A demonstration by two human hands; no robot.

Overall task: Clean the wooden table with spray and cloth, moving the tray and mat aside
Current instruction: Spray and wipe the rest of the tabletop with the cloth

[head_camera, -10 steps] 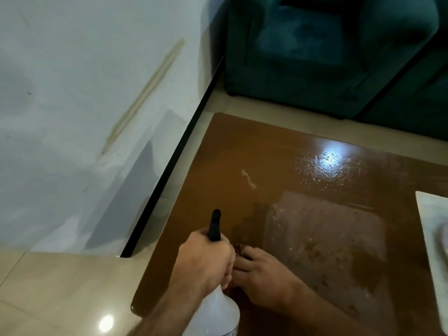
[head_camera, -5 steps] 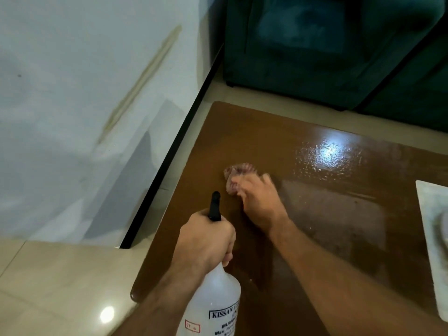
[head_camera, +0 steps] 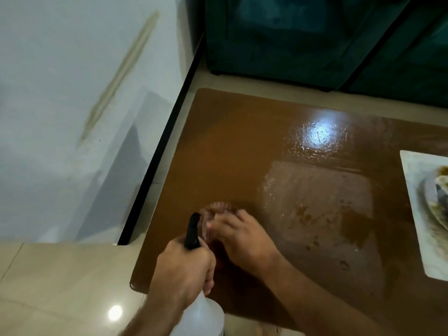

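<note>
Left hand (head_camera: pixel 183 267) fingers clamped on spray bottle (head_camera: pixel 201 316); right hand (head_camera: pixel 244 238) fingers pressing cloth (head_camera: pixel 219 207) flat on wet tabletop (head_camera: pixel 242 146), tray (head_camera: pixel 419 214) at 3 o'clock.

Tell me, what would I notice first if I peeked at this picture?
Probably the shiny brown table with a bright light glare near its far right side. Next, the two hands at the near edge: the left hand grips a spray bottle, and the right hand presses a pinkish cloth onto the wet wood. A white tray peeks in at the right edge.
</note>
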